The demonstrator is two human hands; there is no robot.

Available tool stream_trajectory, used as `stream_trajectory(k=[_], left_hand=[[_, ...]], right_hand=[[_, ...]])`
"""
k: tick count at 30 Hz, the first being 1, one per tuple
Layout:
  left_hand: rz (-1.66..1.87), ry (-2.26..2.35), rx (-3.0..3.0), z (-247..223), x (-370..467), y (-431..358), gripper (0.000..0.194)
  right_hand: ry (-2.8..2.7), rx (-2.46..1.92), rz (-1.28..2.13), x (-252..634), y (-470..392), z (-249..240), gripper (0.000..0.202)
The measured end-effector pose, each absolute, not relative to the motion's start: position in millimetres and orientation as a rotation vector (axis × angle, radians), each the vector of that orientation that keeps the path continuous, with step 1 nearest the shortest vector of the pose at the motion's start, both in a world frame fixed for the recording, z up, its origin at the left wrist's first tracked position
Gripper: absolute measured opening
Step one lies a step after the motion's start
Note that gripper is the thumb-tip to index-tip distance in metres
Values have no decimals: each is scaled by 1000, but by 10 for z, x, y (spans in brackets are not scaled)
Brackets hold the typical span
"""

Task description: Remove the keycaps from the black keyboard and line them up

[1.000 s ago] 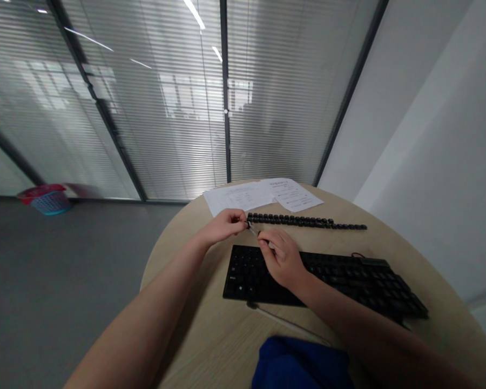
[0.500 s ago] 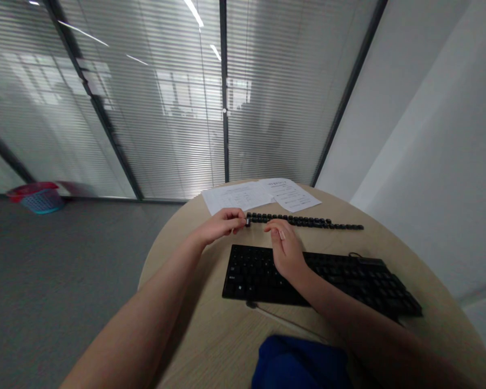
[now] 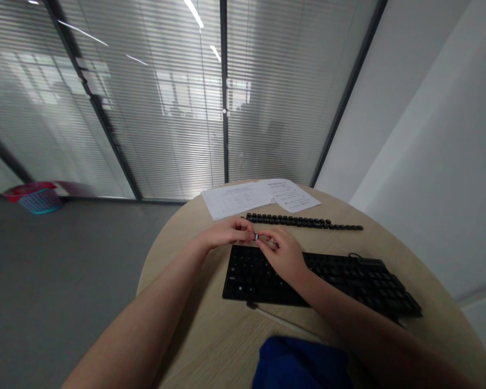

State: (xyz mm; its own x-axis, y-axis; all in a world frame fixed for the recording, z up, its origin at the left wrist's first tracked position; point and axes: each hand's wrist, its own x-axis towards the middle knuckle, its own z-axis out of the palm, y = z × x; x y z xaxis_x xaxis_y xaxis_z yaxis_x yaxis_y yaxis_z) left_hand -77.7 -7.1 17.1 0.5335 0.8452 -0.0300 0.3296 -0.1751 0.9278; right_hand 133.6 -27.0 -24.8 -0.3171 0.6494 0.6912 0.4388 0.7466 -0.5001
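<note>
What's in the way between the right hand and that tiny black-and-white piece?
Nothing visible: the right hand reaches up to the tiny black-and-white piece at the left hand. The long black plastic keyboard lies below, not between them.

"What's on the round table (image 3: 210, 335)?"
"Papers (image 3: 238, 200) at eleven o'clock, small black keys (image 3: 303, 221) rowed at twelve."
"And the middle?"
"A black keyboard (image 3: 340, 270), something thin and pale (image 3: 285, 322) towards seven."
</note>
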Motion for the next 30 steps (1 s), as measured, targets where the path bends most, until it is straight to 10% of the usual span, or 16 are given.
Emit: stream_trajectory(k=[30], left_hand=[[369, 1253, 1966, -72, -1127, 110, 32]], right_hand=[[-2380, -1170, 64, 1440, -8, -43, 9]])
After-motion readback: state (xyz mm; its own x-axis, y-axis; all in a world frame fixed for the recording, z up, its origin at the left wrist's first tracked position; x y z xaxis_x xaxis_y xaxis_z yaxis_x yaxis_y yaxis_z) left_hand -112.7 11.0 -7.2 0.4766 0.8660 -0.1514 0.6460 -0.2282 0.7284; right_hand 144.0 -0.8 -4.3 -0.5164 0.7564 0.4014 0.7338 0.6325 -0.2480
